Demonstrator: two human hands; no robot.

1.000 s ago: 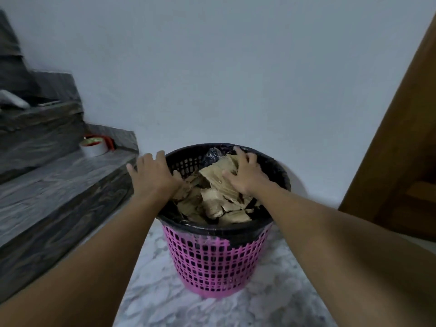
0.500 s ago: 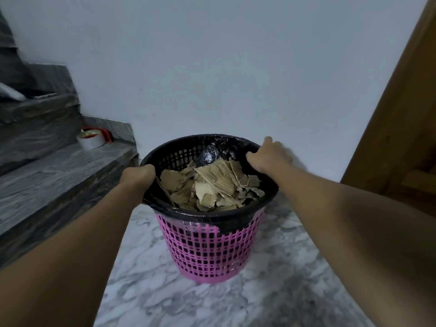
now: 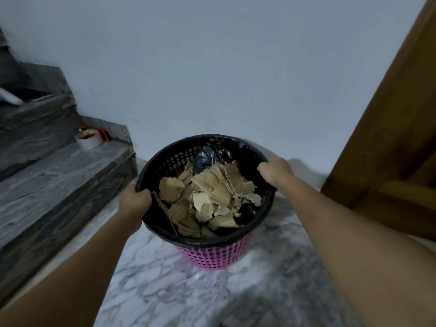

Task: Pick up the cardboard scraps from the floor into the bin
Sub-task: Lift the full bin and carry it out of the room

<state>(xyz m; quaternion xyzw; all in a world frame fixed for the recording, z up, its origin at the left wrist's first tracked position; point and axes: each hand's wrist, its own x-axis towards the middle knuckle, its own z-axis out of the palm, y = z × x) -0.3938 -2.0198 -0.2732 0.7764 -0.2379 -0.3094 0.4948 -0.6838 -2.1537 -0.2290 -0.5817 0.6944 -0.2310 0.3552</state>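
The pink bin with a black liner was full of torn cardboard scraps, piled up close to its rim. The left hand was closed around the left rim, and the right hand was closed around the right rim. The bin appeared tilted toward the camera, above the marble floor. On the grey stair step to the left stood a roll of tape, and a wooden door was to the right.

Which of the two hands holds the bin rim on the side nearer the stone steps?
The left hand, gripping the black rim of the pink bin; the right hand holds the opposite side.
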